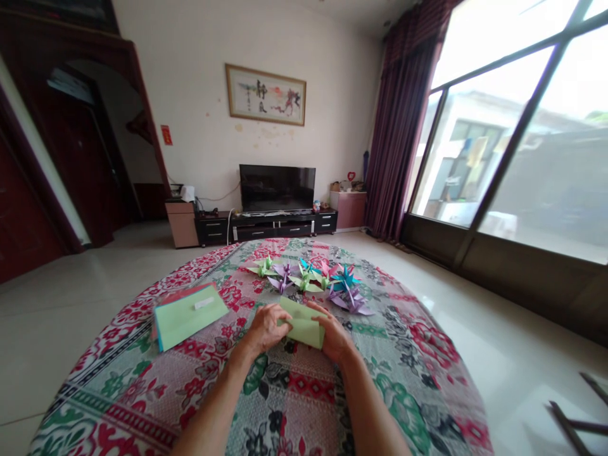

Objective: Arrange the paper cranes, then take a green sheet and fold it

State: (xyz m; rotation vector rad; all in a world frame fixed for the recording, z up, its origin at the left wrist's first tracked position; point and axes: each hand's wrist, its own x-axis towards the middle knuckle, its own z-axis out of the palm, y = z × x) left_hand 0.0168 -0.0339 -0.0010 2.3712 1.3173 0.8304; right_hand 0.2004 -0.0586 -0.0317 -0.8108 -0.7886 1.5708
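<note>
A folded sheet of light green paper (302, 324) lies on the round table's floral cloth (294, 392), and both hands press on it. My left hand (266, 327) grips its left edge with fingers curled over the fold. My right hand (333, 334) holds the right side, thumb on top. Just beyond the hands stand several finished paper cranes (313, 278) in green, purple, pink and blue.
A stack of coloured paper (189, 314), green sheet on top, lies to the left of my hands. Past the table are a TV (277, 187) on a low cabinet, a framed picture, purple curtains and a large window at the right.
</note>
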